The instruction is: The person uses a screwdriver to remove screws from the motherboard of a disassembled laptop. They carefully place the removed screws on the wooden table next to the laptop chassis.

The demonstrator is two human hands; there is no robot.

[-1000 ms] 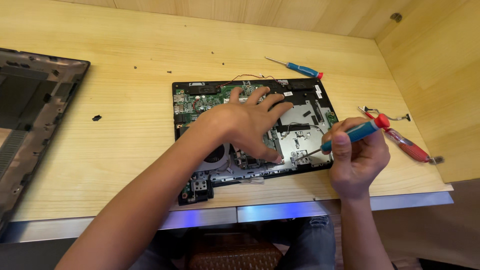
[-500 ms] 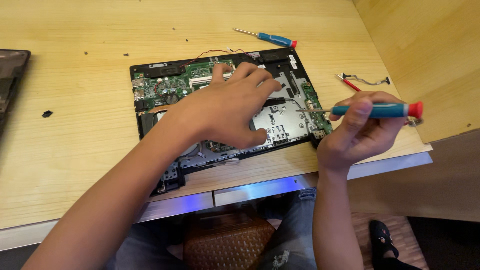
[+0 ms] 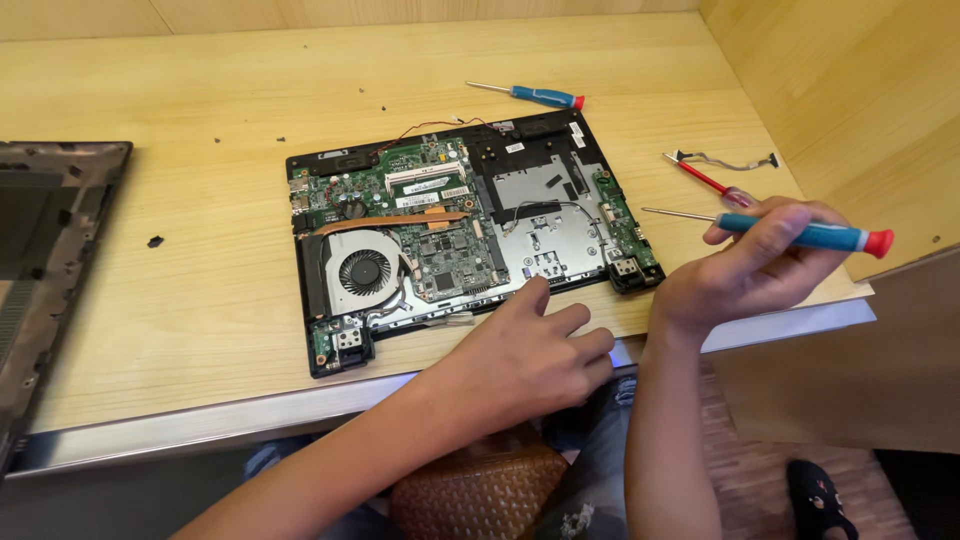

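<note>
My right hand (image 3: 745,270) pinches a blue screwdriver (image 3: 800,233) just past the table's front edge (image 3: 240,410), near the side wall. My left hand (image 3: 530,355), fingers loosely spread, rests beside the opened laptop (image 3: 460,225) (bare wood lies left of it).

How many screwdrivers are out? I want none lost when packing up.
3: a blue one on the table behind the laptop base, a red one right of it, and one in the right hand.
</note>
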